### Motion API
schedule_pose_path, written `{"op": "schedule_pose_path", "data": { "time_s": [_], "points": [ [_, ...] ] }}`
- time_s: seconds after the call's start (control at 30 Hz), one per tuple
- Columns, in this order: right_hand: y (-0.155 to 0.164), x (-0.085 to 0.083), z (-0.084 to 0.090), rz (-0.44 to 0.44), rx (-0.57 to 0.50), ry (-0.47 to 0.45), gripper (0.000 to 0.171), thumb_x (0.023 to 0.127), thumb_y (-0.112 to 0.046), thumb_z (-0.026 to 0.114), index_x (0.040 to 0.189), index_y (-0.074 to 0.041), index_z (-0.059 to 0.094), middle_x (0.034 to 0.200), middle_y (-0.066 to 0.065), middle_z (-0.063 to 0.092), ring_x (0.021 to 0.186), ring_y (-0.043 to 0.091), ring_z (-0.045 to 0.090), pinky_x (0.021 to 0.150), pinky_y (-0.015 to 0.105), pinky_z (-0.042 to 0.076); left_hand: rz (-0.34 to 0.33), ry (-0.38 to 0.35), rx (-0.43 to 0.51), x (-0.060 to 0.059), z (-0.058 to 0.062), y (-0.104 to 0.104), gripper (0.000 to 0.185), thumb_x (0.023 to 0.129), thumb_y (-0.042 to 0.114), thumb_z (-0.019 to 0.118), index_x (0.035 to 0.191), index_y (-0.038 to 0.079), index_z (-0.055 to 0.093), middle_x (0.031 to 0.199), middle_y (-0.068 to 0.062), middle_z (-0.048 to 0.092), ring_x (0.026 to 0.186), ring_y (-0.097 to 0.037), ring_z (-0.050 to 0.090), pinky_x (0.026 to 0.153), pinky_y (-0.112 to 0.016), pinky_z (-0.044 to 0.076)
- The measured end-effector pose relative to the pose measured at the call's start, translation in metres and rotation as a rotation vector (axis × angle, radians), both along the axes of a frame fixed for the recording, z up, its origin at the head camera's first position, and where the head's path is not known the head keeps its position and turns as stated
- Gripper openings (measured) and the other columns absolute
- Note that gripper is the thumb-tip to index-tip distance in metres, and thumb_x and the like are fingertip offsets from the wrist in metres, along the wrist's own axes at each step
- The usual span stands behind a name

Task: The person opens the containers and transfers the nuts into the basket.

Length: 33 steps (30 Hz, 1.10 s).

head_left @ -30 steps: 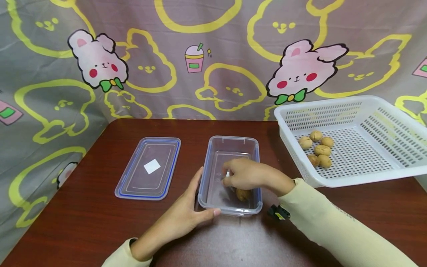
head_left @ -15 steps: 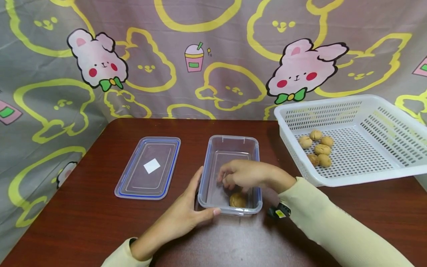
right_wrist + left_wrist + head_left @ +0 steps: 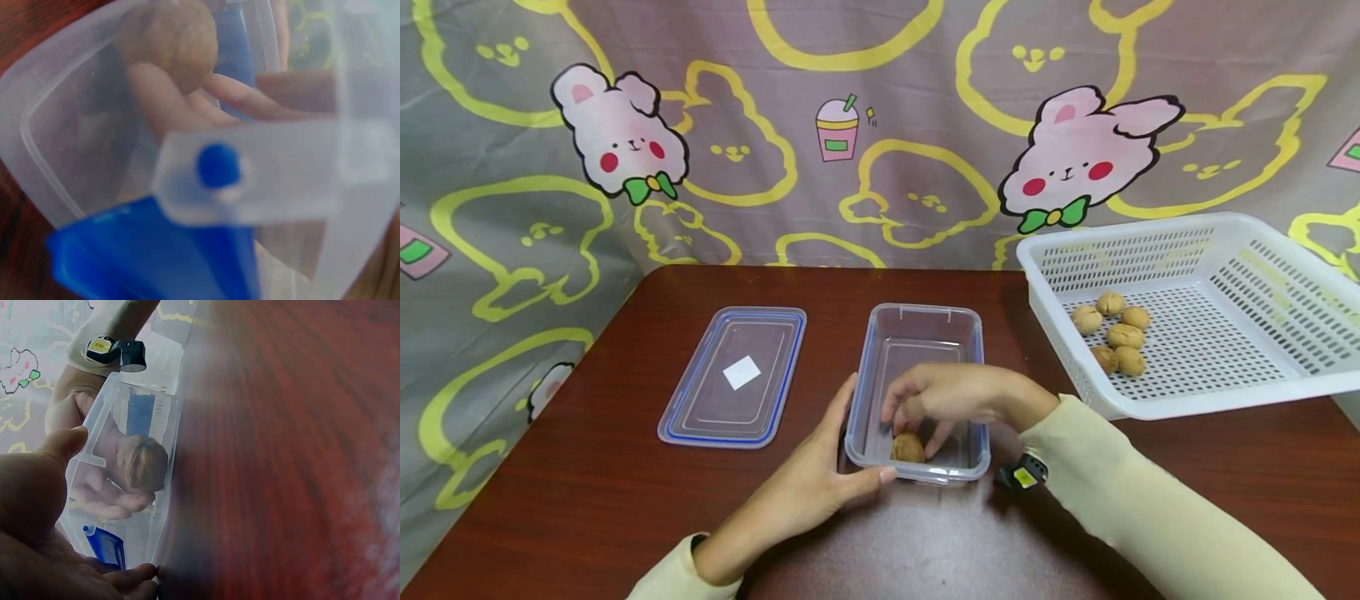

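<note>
In the head view my left hand [image 3: 808, 479] grips the near left corner of a clear plastic food container [image 3: 917, 472], its thumb on the front rim and fingers along the left side. Inside the container, my right hand [image 3: 951, 396] reaches down with bent fingers on either side of a walnut [image 3: 908, 447] near the front left corner. The right wrist view has fingertips touching the walnut [image 3: 175, 44]. Through the clear wall, the left wrist view shows the walnut [image 3: 144, 464] against the right hand's curled fingers. Part of the right hand's grip is hidden.
A clear lid [image 3: 730, 379] with a blue seal and white sticker lies to the left. At the right stands a white perforated basket [image 3: 1240, 342] holding several walnuts [image 3: 1124, 336]. A patterned cloth [image 3: 887, 108] hangs behind the brown table [image 3: 587, 500].
The walnut in the container has shifted left along its front end. My right hand has moved slightly left and its fingers have come around the walnut. The left hand has stayed put.
</note>
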State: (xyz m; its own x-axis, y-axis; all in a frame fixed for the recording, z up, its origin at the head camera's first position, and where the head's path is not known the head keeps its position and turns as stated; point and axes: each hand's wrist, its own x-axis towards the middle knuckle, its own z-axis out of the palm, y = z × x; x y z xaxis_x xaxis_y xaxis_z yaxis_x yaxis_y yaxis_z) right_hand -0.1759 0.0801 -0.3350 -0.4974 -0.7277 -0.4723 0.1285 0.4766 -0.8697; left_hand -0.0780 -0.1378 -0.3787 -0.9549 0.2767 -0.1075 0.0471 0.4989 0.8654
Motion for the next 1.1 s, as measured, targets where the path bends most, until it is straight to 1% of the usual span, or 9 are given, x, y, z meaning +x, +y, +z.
{"op": "schedule_pose_path", "data": {
  "time_s": [0.17, 0.3, 0.4, 0.5, 0.67, 0.8, 0.93, 1.03, 1.1],
  "points": [
    [-0.002, -0.003, -0.005, -0.002, -0.066, -0.061, 0.03, 0.09, 0.015, 0.043, 0.114, 0.014, 0.061, 0.1, 0.012, 0.066, 0.091, 0.019, 0.062, 0.084, 0.043, 0.064, 0.004, -0.006, -0.001, 0.0, 0.001, 0.001, 0.117, 0.085, 0.039, 0.087, 0.168, 0.039, 0.005, 0.165, -0.011, 0.042, 0.148, -0.03, 0.043, 0.122, -0.064, 0.031],
    [-0.003, -0.005, -0.009, 0.015, -0.107, -0.097, 0.028, 0.091, 0.014, 0.052, 0.117, 0.015, 0.061, 0.097, 0.009, 0.065, 0.088, 0.018, 0.065, 0.088, 0.041, 0.063, 0.008, -0.005, -0.012, 0.0, 0.001, 0.001, 0.117, 0.085, 0.04, 0.087, 0.169, 0.036, 0.006, 0.168, -0.011, 0.037, 0.149, -0.031, 0.041, 0.122, -0.064, 0.03],
    [-0.004, -0.006, -0.011, 0.026, -0.128, -0.123, 0.033, 0.088, 0.013, 0.059, 0.121, 0.017, 0.059, 0.094, 0.008, 0.065, 0.085, 0.017, 0.066, 0.088, 0.039, 0.063, 0.011, -0.005, -0.022, 0.001, 0.002, 0.001, 0.118, 0.085, 0.04, 0.088, 0.17, 0.033, 0.006, 0.169, -0.01, 0.034, 0.15, -0.031, 0.039, 0.123, -0.063, 0.029],
    [-0.006, -0.006, -0.013, 0.028, -0.137, -0.137, 0.036, 0.086, 0.015, 0.062, 0.122, 0.018, 0.058, 0.093, 0.007, 0.066, 0.084, 0.016, 0.067, 0.088, 0.038, 0.063, 0.011, -0.007, -0.023, 0.001, 0.002, 0.001, 0.118, 0.084, 0.041, 0.088, 0.17, 0.03, 0.007, 0.169, -0.011, 0.034, 0.15, -0.031, 0.039, 0.123, -0.063, 0.029],
    [-0.009, -0.007, -0.015, 0.04, -0.132, -0.128, 0.035, 0.086, 0.017, 0.063, 0.121, 0.017, 0.059, 0.093, 0.006, 0.065, 0.086, 0.015, 0.066, 0.091, 0.038, 0.062, 0.016, -0.01, -0.024, 0.001, 0.002, 0.001, 0.118, 0.084, 0.042, 0.087, 0.17, 0.031, 0.007, 0.169, -0.012, 0.033, 0.151, -0.031, 0.038, 0.123, -0.063, 0.029],
    [-0.01, -0.007, -0.015, 0.054, -0.135, -0.114, 0.033, 0.086, 0.016, 0.064, 0.119, 0.016, 0.061, 0.092, 0.005, 0.065, 0.086, 0.013, 0.065, 0.088, 0.032, 0.061, 0.018, -0.009, -0.024, 0.001, 0.001, 0.002, 0.118, 0.085, 0.042, 0.087, 0.17, 0.03, 0.007, 0.168, -0.012, 0.035, 0.15, -0.031, 0.04, 0.123, -0.063, 0.03],
    [-0.01, -0.005, -0.016, 0.089, -0.151, -0.101, 0.033, 0.086, 0.015, 0.066, 0.119, 0.015, 0.063, 0.092, 0.003, 0.068, 0.086, 0.011, 0.065, 0.083, 0.026, 0.06, 0.015, -0.008, -0.018, 0.001, 0.001, 0.002, 0.117, 0.085, 0.041, 0.087, 0.17, 0.031, 0.007, 0.166, -0.012, 0.039, 0.147, -0.031, 0.043, 0.122, -0.063, 0.032],
    [-0.009, -0.005, -0.017, 0.115, -0.158, -0.091, 0.035, 0.085, 0.014, 0.066, 0.12, 0.014, 0.064, 0.092, 0.002, 0.07, 0.086, 0.01, 0.066, 0.082, 0.025, 0.059, 0.011, -0.008, -0.012, 0.0, 0.001, 0.002, 0.117, 0.085, 0.041, 0.087, 0.17, 0.033, 0.007, 0.164, -0.013, 0.042, 0.147, -0.03, 0.044, 0.121, -0.063, 0.032],
    [-0.009, -0.005, -0.018, 0.125, -0.167, -0.091, 0.035, 0.086, 0.014, 0.065, 0.121, 0.014, 0.063, 0.093, 0.003, 0.07, 0.087, 0.01, 0.066, 0.083, 0.026, 0.06, 0.011, -0.012, -0.015, 0.001, 0.001, 0.002, 0.117, 0.085, 0.041, 0.087, 0.17, 0.031, 0.007, 0.165, -0.014, 0.041, 0.147, -0.031, 0.044, 0.122, -0.063, 0.032]
  ]
}}
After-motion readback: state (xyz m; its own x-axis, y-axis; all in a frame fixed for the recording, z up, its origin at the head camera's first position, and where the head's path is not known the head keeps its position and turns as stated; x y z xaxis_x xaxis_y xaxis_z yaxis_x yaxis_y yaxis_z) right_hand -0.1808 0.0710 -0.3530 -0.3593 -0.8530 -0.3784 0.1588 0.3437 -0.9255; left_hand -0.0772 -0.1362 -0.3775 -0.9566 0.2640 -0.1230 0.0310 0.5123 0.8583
